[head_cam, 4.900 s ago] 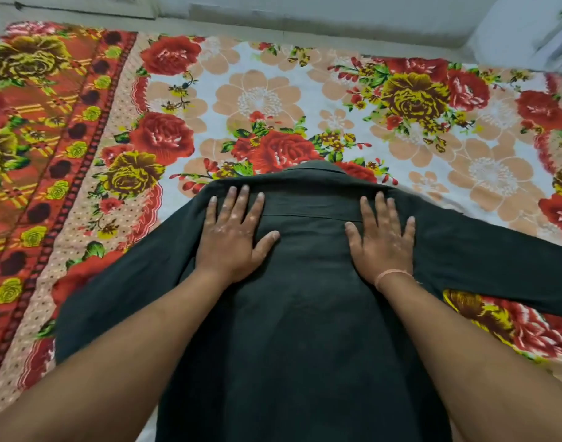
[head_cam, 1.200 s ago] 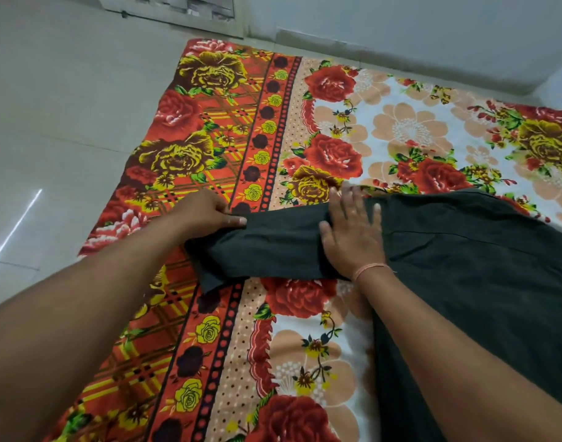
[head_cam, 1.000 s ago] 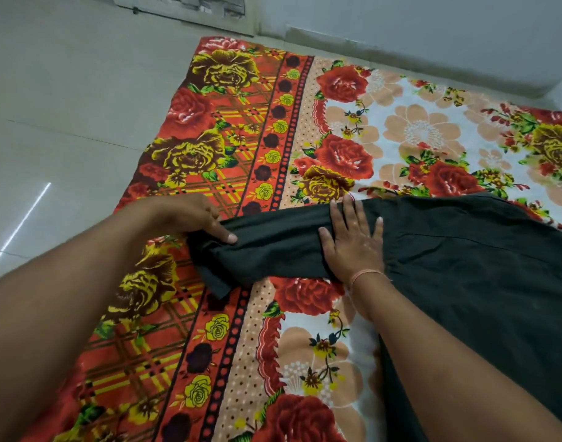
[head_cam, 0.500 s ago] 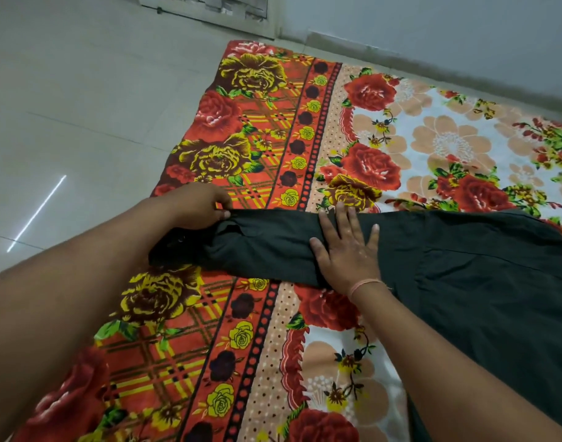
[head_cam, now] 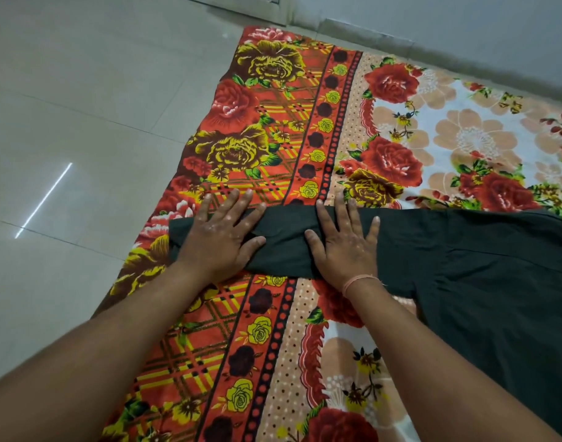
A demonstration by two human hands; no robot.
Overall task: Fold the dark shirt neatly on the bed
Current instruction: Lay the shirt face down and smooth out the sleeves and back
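Observation:
The dark shirt lies spread on the floral bedsheet, its body at the right and its left sleeve stretched out to the left. My left hand lies flat, fingers spread, on the cuff end of that sleeve. My right hand, with a thin pink band at the wrist, presses flat on the sleeve closer to the shoulder. Neither hand grips the cloth. The shirt's right side runs out of view.
The sheet's orange-red border runs along its left edge, beyond which is glossy pale tiled floor. A pale wall rises behind the sheet's far edge. The sleeve's cuff ends close to the sheet's left edge.
My left hand has let go of the sleeve end it was pinching and now lies flat on it. The sleeve is drawn out straighter to the left. The view has shifted left.

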